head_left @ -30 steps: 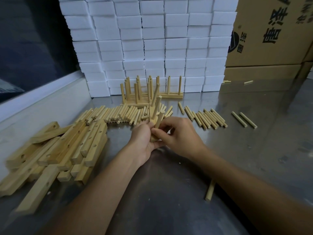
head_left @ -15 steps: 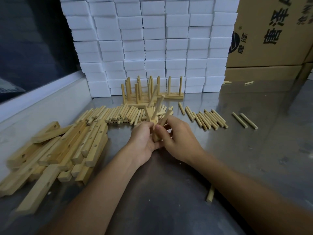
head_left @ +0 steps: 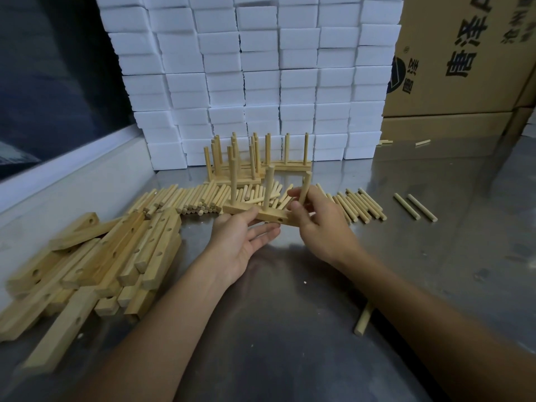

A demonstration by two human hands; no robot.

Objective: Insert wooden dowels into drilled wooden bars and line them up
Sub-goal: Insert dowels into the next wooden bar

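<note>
At frame centre, the left hand point(head_left: 237, 242) supports a pale drilled wooden bar point(head_left: 261, 213) from below, thumb on top, fingers loosely extended. Two round wooden dowels point(head_left: 268, 187) stand upright in it. The right hand point(head_left: 322, 227) pinches a third dowel point(head_left: 305, 188) at the bar's right end. Finished bars point(head_left: 255, 163) stand behind; loose dowels point(head_left: 185, 198) and blank bars point(head_left: 116, 256) lie left on the steel table point(head_left: 290, 314), with bare metal lower right.

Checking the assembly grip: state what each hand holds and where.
Left hand holds the drilled bar at mid-length from below; right hand pinches the third dowel near its lower half.
</note>
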